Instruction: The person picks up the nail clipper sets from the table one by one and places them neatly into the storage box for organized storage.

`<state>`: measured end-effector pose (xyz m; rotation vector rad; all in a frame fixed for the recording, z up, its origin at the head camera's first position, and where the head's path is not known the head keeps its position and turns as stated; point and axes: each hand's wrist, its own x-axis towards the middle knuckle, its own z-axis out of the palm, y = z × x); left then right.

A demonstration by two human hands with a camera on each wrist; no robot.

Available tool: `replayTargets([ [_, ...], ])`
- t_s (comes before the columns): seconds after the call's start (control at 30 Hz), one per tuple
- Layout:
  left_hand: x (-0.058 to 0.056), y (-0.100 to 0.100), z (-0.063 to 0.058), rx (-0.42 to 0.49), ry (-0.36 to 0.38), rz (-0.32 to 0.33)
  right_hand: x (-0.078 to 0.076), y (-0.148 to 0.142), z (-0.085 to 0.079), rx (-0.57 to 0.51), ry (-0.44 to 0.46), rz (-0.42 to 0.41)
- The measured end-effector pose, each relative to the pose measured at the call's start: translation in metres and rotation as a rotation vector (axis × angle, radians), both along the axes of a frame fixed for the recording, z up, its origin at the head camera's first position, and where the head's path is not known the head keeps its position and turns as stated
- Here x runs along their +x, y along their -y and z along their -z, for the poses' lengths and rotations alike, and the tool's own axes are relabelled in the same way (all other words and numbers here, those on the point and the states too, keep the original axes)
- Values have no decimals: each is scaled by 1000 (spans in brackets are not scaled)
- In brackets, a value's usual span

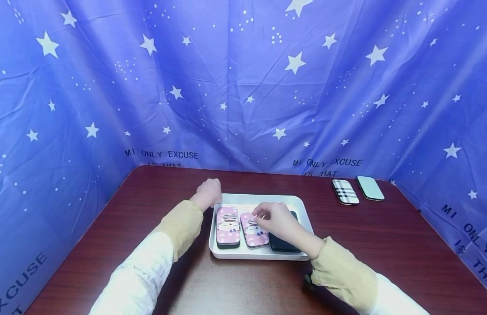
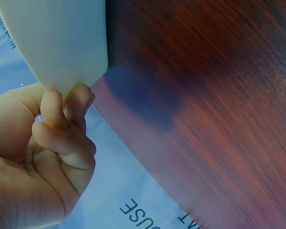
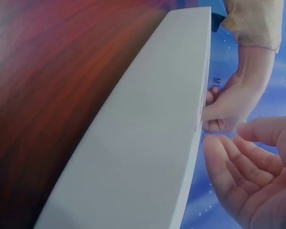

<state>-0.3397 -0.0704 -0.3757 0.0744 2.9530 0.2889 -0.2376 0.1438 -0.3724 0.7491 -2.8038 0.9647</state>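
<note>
Head view: left hand pinches tray, loose right hand partly hides black case, plaid case outside.

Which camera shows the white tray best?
The head view: the white tray shows nearly whole, rim and inside. The left wrist view shows only a corner part; the right wrist view, mostly one outer side.

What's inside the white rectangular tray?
Two pink rectangular patterned cases and a flat black thing lie in the tray. The right hand hides part of the black thing and the middle pink case. Whatever is under them can't be seen.
</note>
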Motion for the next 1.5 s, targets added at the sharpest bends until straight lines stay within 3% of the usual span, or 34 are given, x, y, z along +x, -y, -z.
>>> replayTargets([
  [0.4, 5, -1, 0, -22, -19, 16, -1, -21, -4, 97, -215, 93],
  [0.73, 2, 1, 0, -27, 4, 16, 0, -40, -12, 129, -231, 158],
  [1.07, 4, -1, -2, -30, 6, 18, -5, -66, -9, 221, -325, 237],
  [1.5, 4, -1, -2, -24, 0, 12, -16, -94, -11, 236, -443, 279],
])
